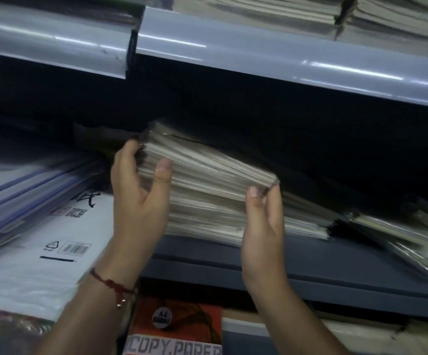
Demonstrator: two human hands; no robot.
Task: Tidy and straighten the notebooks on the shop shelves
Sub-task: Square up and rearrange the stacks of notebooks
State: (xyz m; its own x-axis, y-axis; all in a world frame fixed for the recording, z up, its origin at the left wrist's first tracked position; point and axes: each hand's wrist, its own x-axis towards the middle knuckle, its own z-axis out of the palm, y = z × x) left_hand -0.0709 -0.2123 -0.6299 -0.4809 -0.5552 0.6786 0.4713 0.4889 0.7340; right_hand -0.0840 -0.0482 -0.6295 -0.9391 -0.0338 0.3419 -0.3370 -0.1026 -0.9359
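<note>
Grey metal shelf (pixel 310 267) with a fat stack of notebooks (pixel 207 196) sitting on it, pages facing out. Top bunch is tilted up off the rest of the pile. Left hand (pixel 138 190) grips the left end of that bunch, thumb on the front edge and fingers curled round the corner. Right hand (pixel 264 226) pinches the right corner between thumb and fingers. Red string bracelet (pixel 110 284) on the left wrist. White paper packs (pixel 54 239) just left, orange copy paper pack (pixel 174 329) on the shelf below.
</note>
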